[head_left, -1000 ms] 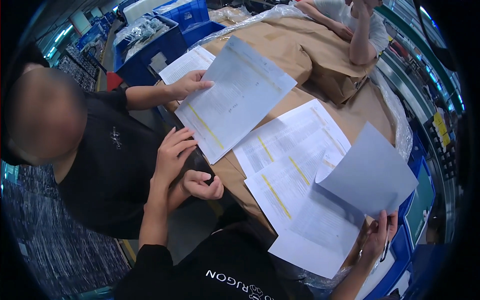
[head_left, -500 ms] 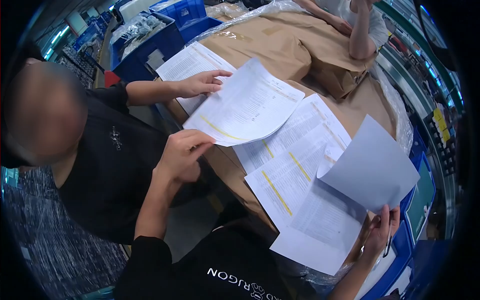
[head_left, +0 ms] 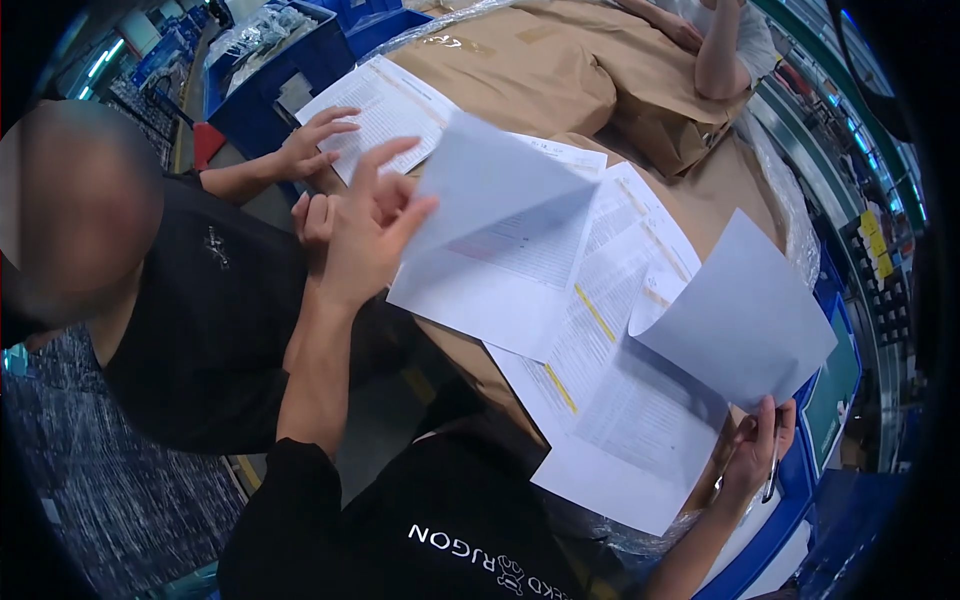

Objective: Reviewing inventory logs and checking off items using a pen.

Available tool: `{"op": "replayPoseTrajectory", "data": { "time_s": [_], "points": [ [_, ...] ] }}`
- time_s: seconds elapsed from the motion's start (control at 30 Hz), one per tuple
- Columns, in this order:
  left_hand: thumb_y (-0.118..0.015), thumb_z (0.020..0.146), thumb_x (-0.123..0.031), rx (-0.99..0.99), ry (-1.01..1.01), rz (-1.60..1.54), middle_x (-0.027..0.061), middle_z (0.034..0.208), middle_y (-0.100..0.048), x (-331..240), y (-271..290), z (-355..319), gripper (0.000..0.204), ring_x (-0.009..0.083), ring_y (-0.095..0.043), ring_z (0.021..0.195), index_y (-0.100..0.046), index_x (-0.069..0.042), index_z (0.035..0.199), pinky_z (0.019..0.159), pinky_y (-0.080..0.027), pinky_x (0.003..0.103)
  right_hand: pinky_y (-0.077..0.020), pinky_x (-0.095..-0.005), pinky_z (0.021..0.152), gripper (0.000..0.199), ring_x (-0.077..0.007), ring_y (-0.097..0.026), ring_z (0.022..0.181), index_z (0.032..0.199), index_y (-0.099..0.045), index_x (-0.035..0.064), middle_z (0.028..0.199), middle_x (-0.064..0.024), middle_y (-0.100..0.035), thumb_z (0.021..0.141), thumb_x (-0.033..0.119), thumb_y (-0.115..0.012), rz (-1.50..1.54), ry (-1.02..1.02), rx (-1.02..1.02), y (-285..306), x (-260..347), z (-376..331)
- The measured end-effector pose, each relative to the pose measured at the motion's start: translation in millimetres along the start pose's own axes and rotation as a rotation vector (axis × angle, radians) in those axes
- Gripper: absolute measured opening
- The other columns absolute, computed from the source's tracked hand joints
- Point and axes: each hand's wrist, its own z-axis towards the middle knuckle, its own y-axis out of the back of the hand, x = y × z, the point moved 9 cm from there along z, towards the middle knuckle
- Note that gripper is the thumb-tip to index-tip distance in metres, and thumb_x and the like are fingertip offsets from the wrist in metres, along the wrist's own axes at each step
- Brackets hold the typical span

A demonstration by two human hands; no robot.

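My left hand (head_left: 375, 235) is raised with thumb and forefinger spread, right beside the edge of a lifted sheet of paper (head_left: 505, 195). That sheet curls over, its blank back showing, above a printed page (head_left: 480, 300). My right hand (head_left: 765, 435) pinches the lower corner of another curled sheet (head_left: 745, 310), blank side up. A pen (head_left: 770, 480) sticks out from the same hand. Between the hands lie overlapping printed pages (head_left: 615, 290) with yellow highlighted lines. At the far left a co-worker's hand (head_left: 320, 140) rests by a printed sheet (head_left: 385, 110).
Brown paper-wrapped bundles (head_left: 520, 70) edged with clear plastic wrap lie under and behind the papers. A co-worker in black (head_left: 210, 310) stands close at the left; another person's arm (head_left: 720, 50) leans at the back. Blue bins (head_left: 270, 90) stand at far left and right.
My left hand has moved up, and the sheet beside it has curled over to show its back. The co-worker's hand has moved left, off that sheet. My right hand keeps its hold.
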Motion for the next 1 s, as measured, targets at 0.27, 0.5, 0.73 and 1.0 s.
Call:
{"op": "replayPoseTrajectory", "data": {
  "time_s": [0.27,0.5,0.73,1.0],
  "points": [
    [-0.066,0.098,-0.001,-0.116,-0.135,-0.031,0.0058,0.102,-0.074,4,17,30,0.015,0.0078,-0.068,0.086,-0.073,-0.001,0.111,0.073,-0.051,0.02,-0.0325,-0.0152,0.045,0.015,-0.0007,-0.044,0.053,0.09,-0.053,0.0129,0.073,0.0045,-0.051,0.102,0.012,-0.063,0.022,0.022,0.045,-5,4,0],
    [-0.067,0.097,0.0,-0.146,-0.164,0.036,0.0059,0.098,-0.075,3,23,39,0.015,0.0091,-0.069,0.085,-0.074,0.001,0.11,0.071,-0.051,0.02,-0.0336,-0.0152,0.045,0.014,-0.0008,-0.045,0.053,0.091,-0.054,0.0126,0.074,0.0043,-0.053,0.102,0.012,-0.064,0.044,0.038,0.06,-7,5,0],
    [-0.066,0.098,-0.004,-0.168,-0.177,0.032,0.0044,0.089,-0.075,6,29,47,0.018,0.0076,-0.066,0.077,-0.075,-0.002,0.114,0.064,-0.047,0.019,-0.0359,-0.0153,0.046,0.005,-0.0015,-0.048,0.055,0.101,-0.06,0.0102,0.077,0.0036,-0.057,0.102,0.012,-0.064,0.055,0.028,0.027,0,0,0],
    [-0.065,0.1,-0.006,-0.16,-0.145,0.033,0.0055,0.085,-0.075,7,30,52,0.018,0.0087,-0.067,0.073,-0.074,-0.002,0.115,0.063,-0.047,0.018,-0.0356,-0.0157,0.045,0.009,-0.0013,-0.048,0.054,0.098,-0.059,0.0108,0.076,0.0035,-0.057,0.101,0.015,-0.066,0.037,0.023,0.008,-2,2,0]
  ]
}}
